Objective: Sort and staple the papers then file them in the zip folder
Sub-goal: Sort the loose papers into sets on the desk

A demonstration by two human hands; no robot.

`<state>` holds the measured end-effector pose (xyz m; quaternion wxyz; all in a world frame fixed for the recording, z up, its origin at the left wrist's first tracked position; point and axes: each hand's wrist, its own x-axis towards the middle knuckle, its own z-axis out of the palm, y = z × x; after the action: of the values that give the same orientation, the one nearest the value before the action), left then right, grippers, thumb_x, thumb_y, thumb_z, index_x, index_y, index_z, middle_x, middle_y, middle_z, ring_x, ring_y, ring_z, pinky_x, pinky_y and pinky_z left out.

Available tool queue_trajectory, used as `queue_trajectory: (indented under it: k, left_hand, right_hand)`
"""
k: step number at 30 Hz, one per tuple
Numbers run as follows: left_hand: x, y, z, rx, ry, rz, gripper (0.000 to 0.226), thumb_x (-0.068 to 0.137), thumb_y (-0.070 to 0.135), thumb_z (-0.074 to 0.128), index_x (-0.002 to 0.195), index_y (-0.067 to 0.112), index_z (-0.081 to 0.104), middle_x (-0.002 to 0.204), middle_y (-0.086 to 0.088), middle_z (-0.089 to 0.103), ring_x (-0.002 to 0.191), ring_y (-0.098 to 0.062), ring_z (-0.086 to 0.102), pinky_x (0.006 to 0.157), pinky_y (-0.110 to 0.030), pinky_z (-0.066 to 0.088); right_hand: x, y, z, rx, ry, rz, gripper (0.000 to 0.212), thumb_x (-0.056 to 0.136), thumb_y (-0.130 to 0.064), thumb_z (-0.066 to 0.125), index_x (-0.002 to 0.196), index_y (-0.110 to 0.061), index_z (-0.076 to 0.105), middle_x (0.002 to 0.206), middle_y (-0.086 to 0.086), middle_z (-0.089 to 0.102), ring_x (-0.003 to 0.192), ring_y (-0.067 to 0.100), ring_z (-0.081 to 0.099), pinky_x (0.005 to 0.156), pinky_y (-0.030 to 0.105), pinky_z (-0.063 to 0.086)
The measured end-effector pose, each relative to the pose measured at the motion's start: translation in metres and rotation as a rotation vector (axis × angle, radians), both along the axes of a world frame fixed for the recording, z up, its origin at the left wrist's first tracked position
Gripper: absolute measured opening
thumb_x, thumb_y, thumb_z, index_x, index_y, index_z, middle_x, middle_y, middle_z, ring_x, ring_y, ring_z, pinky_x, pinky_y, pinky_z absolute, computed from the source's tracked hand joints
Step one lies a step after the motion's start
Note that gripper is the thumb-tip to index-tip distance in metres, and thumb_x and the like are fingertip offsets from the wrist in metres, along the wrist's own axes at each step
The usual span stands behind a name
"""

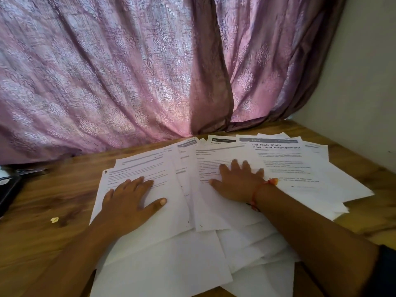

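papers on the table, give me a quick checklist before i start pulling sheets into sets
1. Both hands free: ok. The left hand and right hand lie flat on the papers, holding nothing.
2. Sheets spread for sorting: ok, fanned across the wooden table, overlapping.
3. Headings readable: not ok for most; only the sheet titled Table Cloth reads partly, the rest is blurred.
4. Stapler at hand: cannot tell; a dark metal tool lies at the left edge, unclear.
5. Zip folder ready: cannot tell; a black object shows at the left edge, cropped.
6. Stray paper scrap apart from the sheets: ok.
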<state>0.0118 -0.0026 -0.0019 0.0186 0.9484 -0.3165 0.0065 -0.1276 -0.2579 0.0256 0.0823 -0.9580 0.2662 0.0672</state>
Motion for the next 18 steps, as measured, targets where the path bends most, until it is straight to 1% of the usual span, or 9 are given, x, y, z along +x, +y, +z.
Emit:
queue_trajectory:
  k: [4, 7, 10, 12, 14, 16, 18]
  left_hand:
    - [0.001, 0.001, -0.001, -0.007, 0.001, 0.0, 0.137, 0.043, 0.102, -0.021, 0.159, 0.04, 0.016, 0.169, 0.011, 0.008, 0.157, -0.022, 0.009, 0.124, -0.056, 0.011]
    - [-0.001, 0.001, 0.001, -0.014, 0.001, 0.0, 0.138, 0.043, 0.102, -0.021, 0.159, 0.039, 0.017, 0.169, 0.01, 0.009, 0.156, -0.022, 0.01, 0.124, -0.056, 0.011]
    - [-0.003, 0.001, 0.002, -0.018, -0.01, -0.001, 0.138, 0.043, 0.102, -0.021, 0.159, 0.038, 0.019, 0.169, 0.009, 0.011, 0.156, -0.022, 0.012, 0.124, -0.056, 0.013]
    - [-0.003, 0.001, 0.002, -0.023, -0.024, -0.002, 0.136, 0.046, 0.102, -0.02, 0.159, 0.038, 0.021, 0.169, 0.009, 0.013, 0.156, -0.022, 0.014, 0.124, -0.057, 0.015]
    - [-0.002, 0.001, 0.001, -0.012, -0.032, -0.001, 0.135, 0.047, 0.101, -0.019, 0.159, 0.038, 0.021, 0.169, 0.009, 0.013, 0.156, -0.023, 0.014, 0.123, -0.058, 0.016]
    - [-0.001, 0.001, 0.001, -0.006, -0.032, -0.001, 0.136, 0.046, 0.101, -0.019, 0.159, 0.037, 0.021, 0.169, 0.009, 0.013, 0.156, -0.023, 0.015, 0.123, -0.058, 0.016]
    - [-0.002, 0.0, 0.001, -0.012, -0.033, -0.006, 0.136, 0.046, 0.102, -0.019, 0.159, 0.037, 0.022, 0.168, 0.008, 0.015, 0.155, -0.023, 0.016, 0.122, -0.058, 0.017]
  right_hand:
    - [0.005, 0.006, -0.004, -0.002, -0.03, 0.065, 0.075, 0.092, -0.072, 0.022, 0.154, -0.031, 0.011, 0.164, 0.008, -0.004, 0.15, 0.037, -0.004, 0.114, 0.068, 0.001]
    - [0.005, 0.005, -0.002, 0.006, -0.061, 0.064, 0.077, 0.092, -0.074, 0.022, 0.155, -0.031, 0.008, 0.165, 0.008, -0.005, 0.15, 0.035, -0.004, 0.115, 0.066, 0.0]
    - [0.004, -0.007, 0.007, -0.02, -0.129, -0.06, 0.081, 0.089, -0.078, 0.02, 0.155, -0.031, 0.009, 0.164, 0.009, -0.007, 0.149, 0.039, -0.008, 0.112, 0.07, -0.005]
    - [0.002, -0.019, 0.012, -0.025, -0.118, -0.183, 0.085, 0.087, -0.08, 0.019, 0.155, -0.03, 0.011, 0.164, 0.012, -0.009, 0.147, 0.045, -0.01, 0.108, 0.074, -0.006]
    - [-0.002, -0.026, 0.012, 0.016, -0.071, -0.265, 0.087, 0.087, -0.08, 0.02, 0.156, -0.028, 0.012, 0.163, 0.015, -0.009, 0.146, 0.048, -0.01, 0.106, 0.077, -0.004]
    - [-0.003, -0.026, 0.01, 0.052, -0.027, -0.271, 0.087, 0.088, -0.079, 0.02, 0.156, -0.026, 0.011, 0.163, 0.016, -0.007, 0.146, 0.048, -0.007, 0.107, 0.077, -0.001]
    - [-0.001, -0.018, 0.007, 0.047, -0.014, -0.226, 0.087, 0.087, -0.08, 0.02, 0.156, -0.027, 0.01, 0.164, 0.015, -0.005, 0.147, 0.048, -0.005, 0.108, 0.076, 0.0]
